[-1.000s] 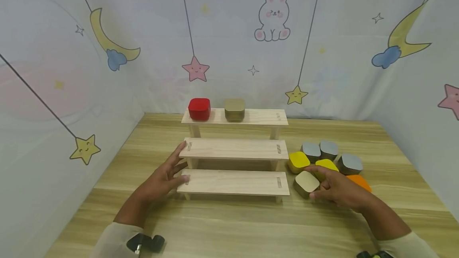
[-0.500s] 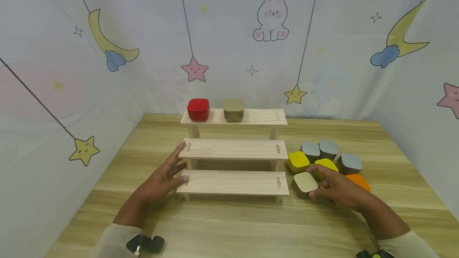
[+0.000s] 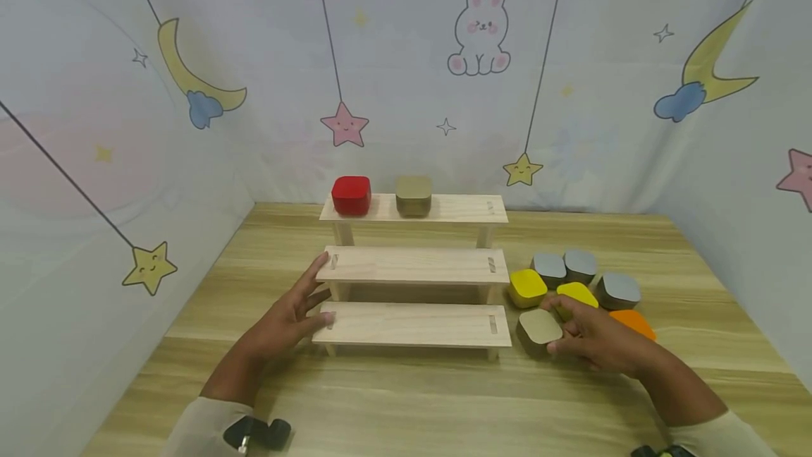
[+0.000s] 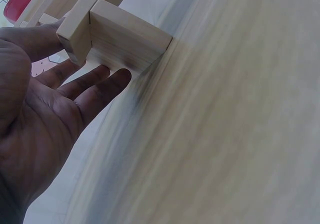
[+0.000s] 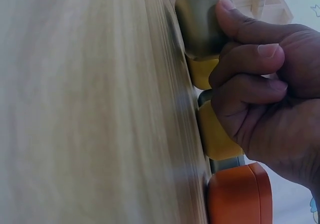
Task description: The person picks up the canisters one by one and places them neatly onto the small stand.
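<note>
In the head view, my right hand (image 3: pixel 593 337) pinches a small gold tin (image 3: pixel 539 326) with rounded corners, thumb at its near side and index finger at the far side. The right wrist view shows the thumb by the lid seam of this gold tin (image 5: pixel 200 24), while the other fingers are curled in. My left hand (image 3: pixel 285 316) rests at the left end of a three-step wooden rack (image 3: pixel 412 323). Its thumb lies on the lowest board and its index finger reaches the middle one. In the left wrist view, the left hand's fingers (image 4: pixel 102 91) extend beside the rack's leg.
A red tin (image 3: pixel 352 196) and another gold tin (image 3: pixel 414 196) stand on the top board. Right of the rack are two yellow tins (image 3: pixel 527 288), several grey tins (image 3: pixel 618 290) and an orange tin (image 3: pixel 633 324). A patterned cloth (image 3: pixel 406 55) hangs behind the table.
The gold tin in my right hand has tipped slightly, and its lid looks darker. My left hand stays in place on the rack.
</note>
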A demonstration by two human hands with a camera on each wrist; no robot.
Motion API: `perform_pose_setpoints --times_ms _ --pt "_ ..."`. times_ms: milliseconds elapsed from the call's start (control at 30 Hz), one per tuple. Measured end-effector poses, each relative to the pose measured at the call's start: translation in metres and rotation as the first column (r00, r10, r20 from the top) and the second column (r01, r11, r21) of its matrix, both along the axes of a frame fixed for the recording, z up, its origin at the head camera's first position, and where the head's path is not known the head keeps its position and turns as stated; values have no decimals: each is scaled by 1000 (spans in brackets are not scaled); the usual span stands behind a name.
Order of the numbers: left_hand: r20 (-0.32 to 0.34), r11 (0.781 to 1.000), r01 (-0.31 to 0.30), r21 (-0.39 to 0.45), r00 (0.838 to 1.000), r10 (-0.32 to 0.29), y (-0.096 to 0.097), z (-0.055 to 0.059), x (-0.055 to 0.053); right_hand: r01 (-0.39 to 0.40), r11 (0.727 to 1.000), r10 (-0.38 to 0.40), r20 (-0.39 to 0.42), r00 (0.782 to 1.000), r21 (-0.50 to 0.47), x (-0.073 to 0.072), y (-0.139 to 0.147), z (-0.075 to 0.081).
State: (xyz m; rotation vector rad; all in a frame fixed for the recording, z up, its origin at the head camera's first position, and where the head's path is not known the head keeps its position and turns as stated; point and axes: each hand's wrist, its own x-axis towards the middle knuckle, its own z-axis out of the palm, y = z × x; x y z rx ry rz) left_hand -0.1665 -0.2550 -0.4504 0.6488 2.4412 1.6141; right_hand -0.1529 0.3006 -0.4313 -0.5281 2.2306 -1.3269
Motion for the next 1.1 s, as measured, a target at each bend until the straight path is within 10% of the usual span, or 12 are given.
perform_pose_setpoints --times_ms 1100 --pt "11 1000 -2 10 1000 2 1 -1 1 66 990 -82 -134 988 -122 13 -10 42"
